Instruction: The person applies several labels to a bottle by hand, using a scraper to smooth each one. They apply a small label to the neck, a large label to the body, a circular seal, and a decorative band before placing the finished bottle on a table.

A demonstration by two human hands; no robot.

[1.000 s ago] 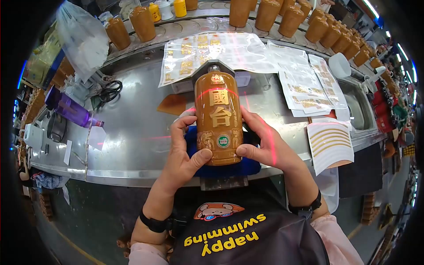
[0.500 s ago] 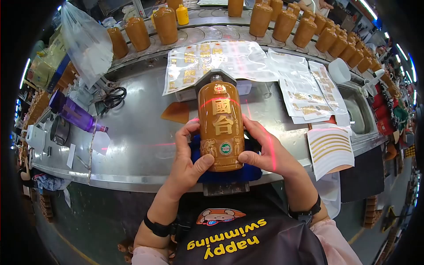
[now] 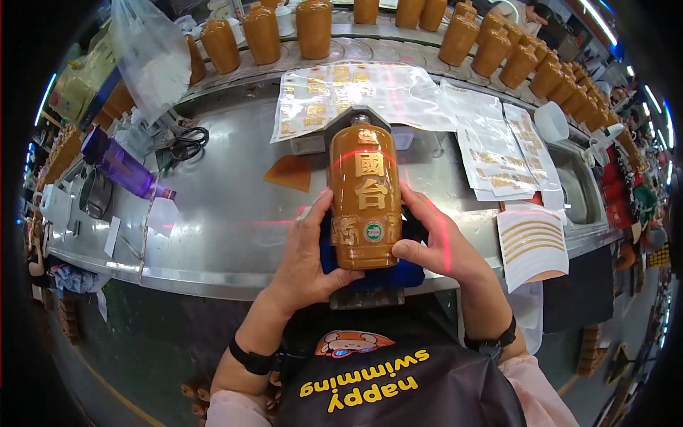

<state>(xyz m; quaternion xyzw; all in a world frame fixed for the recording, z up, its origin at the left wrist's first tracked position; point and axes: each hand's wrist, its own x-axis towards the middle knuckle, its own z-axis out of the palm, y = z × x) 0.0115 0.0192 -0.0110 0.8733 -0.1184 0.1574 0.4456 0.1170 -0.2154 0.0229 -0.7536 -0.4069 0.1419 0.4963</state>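
A glossy brown bottle (image 3: 364, 235) with gold characters and a green round sticker lies in a holder (image 3: 334, 127), its neck pointing away from me. My left hand (image 3: 307, 256) is round its lower left side, with the thumb at the base. On the lower right side, my right hand (image 3: 445, 242) grips it with thumb and fingers. Blue cloth (image 3: 409, 273) shows beneath the bottle. Red laser lines cross the bottle and my right hand. Beyond the holder lies a sheet of gold characters (image 3: 398, 89).
More label sheets (image 3: 478, 135) and a sheet of gold strips (image 3: 533, 238) lie to the right, beside a sink (image 3: 580, 188). Brown bottles (image 3: 314, 32) line the conveyor behind. A purple bottle (image 3: 124, 171) and black cable (image 3: 189, 144) are at left. A person (image 3: 523, 16) is at the back.
The view has shifted slightly. My left thumb has moved from the bottle's front down to its base. Bottles on the conveyor have shifted to the right.
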